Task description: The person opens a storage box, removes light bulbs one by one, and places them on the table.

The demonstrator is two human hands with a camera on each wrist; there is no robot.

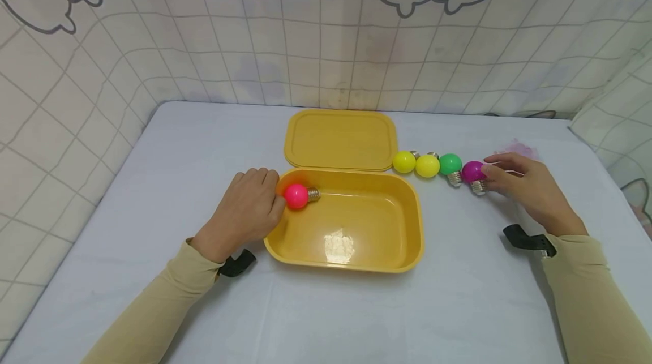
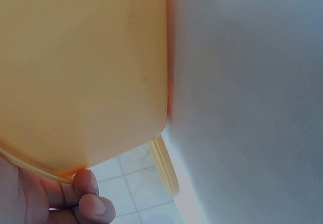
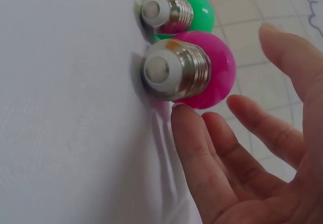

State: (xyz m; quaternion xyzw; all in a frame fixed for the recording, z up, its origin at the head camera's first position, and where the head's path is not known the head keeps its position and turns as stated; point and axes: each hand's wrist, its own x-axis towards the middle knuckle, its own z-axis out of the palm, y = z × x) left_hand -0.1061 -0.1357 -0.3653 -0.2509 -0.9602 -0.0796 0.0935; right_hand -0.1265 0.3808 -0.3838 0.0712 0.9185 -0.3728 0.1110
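My left hand grips the left rim of a yellow plastic box, fingers curled over the edge; the left wrist view shows fingertips against the rim. Inside the box, at its left end, lies a pink light bulb with a metal screw base. On the right, my right hand reaches to a purple bulb. In the right wrist view its fingers spread around that bulb, with the thumb apart from it. A green bulb sits beside the purple one.
Two yellow bulbs continue the row leftward toward a flat yellow lid, which lies behind the box. White cloth covers the table. A grid-patterned curtain hangs at the back and sides.
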